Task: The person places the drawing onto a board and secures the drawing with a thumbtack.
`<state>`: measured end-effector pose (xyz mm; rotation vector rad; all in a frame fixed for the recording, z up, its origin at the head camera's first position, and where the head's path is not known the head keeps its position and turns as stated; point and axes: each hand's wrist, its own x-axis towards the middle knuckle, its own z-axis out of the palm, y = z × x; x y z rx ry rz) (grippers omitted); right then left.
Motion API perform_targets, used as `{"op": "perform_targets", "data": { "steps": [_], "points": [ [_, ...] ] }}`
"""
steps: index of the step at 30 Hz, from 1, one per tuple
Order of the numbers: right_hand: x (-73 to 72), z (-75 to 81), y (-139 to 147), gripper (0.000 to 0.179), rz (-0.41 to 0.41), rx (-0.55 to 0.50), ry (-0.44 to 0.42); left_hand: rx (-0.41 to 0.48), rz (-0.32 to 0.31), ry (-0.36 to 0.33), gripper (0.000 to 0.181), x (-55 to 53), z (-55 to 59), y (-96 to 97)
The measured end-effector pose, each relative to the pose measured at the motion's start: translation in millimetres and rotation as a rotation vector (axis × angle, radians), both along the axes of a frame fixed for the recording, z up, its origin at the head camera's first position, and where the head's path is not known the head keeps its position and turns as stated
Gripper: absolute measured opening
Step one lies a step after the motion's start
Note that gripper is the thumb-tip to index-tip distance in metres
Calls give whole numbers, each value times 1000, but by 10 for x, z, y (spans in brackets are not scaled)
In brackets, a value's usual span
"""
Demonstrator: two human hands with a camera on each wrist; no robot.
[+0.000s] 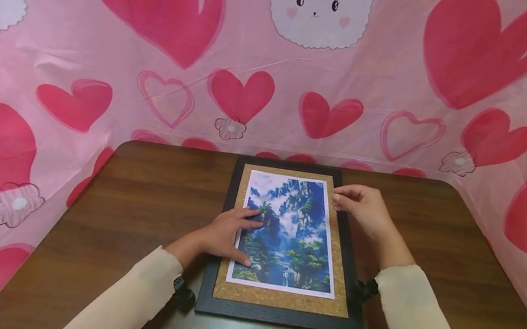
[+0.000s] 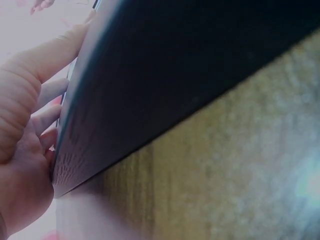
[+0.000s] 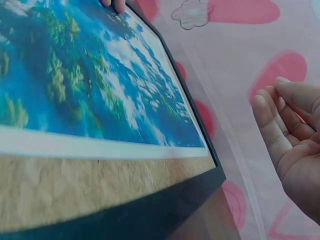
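A printed landscape picture (image 1: 289,234) of misty blue mountains and green trees lies on a cork board (image 1: 287,300) with a black frame (image 1: 279,316). My left hand (image 1: 225,233) rests on the picture's left side, fingers spread across its edge. From the left wrist, the thumb side of that hand shows along the frame's dark outer side (image 2: 150,75). By the upper right corner of the picture, my right hand (image 1: 364,206) is raised with thumb and fingertips drawn together. I cannot tell whether something small sits between those fingertips (image 3: 260,105).
The board lies on a dark brown wooden table (image 1: 153,192), its top close to the far edge. Pink cloth (image 1: 272,54) with hearts and fluffy white faces hangs behind and at both sides. A small black device (image 1: 184,296) is on the left wrist, another (image 1: 366,290) on the right.
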<state>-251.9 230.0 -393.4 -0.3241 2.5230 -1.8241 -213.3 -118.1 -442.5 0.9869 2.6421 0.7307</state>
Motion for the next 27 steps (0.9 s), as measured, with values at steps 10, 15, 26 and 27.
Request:
{"op": "perform_targets", "data": {
  "steps": [10, 15, 26, 27],
  "points": [
    [-190, 3, -165, 31, 6, 47, -47, 1, 7, -5, 87, 4, -32, -14],
    [-264, -6, -198, 33, 18, -39, -79, 0, 3, -7, 88, -10, -25, -11],
    [-301, 19, -225, 32, -30, -84, -75, 4, 2, -18, 88, -22, -28, -12],
    [-304, 19, -225, 32, -35, -76, -76, 4, 1, -17, 88, -23, -29, -14]
  ]
}}
